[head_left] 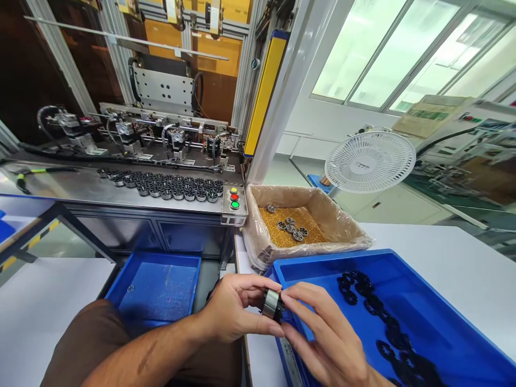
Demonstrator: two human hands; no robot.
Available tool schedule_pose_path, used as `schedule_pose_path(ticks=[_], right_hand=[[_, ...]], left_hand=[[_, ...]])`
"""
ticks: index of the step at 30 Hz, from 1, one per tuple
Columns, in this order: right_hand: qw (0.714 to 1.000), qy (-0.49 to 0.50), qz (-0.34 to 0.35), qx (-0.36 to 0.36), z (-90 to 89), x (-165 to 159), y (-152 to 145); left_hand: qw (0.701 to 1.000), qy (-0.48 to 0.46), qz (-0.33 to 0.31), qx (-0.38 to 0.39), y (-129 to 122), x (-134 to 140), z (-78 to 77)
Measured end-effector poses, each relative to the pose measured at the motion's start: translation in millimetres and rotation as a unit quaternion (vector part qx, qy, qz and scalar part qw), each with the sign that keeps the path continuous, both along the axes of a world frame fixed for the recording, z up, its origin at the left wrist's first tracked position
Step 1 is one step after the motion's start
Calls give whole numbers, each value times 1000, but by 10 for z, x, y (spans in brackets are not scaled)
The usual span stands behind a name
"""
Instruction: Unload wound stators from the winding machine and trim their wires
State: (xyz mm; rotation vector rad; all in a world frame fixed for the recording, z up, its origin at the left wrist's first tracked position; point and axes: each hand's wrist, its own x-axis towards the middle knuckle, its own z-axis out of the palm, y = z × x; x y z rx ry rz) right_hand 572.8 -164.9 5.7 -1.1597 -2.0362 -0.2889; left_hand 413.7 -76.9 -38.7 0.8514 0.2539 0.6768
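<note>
A small motor stator core [270,303], a silvery metal ring with black plastic on its ends, is held in the air between both hands. My left hand [236,309] has its thumb and fingers closed around the metal band. On the other side, the fingertips of my right hand [322,328] press against the black end facing right. Beneath my right hand lies the near corner of a blue bin [334,263], in which several black plastic end pieces [387,322] lie in a loose line. The face of the black end toward my right fingers is partly hidden.
Behind the hands, a plastic-lined box [258,242] holds several metal cores [290,228]. Rows of black-capped stators [173,185] stand on the machine's ledge beside a button box [234,204]. A lower blue tray [161,290] sits at left. A white fan [368,161] stands beyond.
</note>
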Motion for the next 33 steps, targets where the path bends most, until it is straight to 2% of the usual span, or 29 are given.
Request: schedule_pose_path(ticks=[8,16,19,23,33], right_hand=[[1000,-23,11,-1,-3,22,-5],[997,-59,16,48,-5,29,30],[998,-53,12,32,16,17,31],[999,-40,9,17,31,10,24],[996,-69,3,49,33,-16,-9]], left_hand=[[1000,-15,-16,-15,2,-3,5],[999,-18,-36,-23,13,-9,-1],[999,-17,-31,-23,7,-4,3],[999,-8,-29,-14,0,-15,24],[998,36,-45,-9,34,-62,22]])
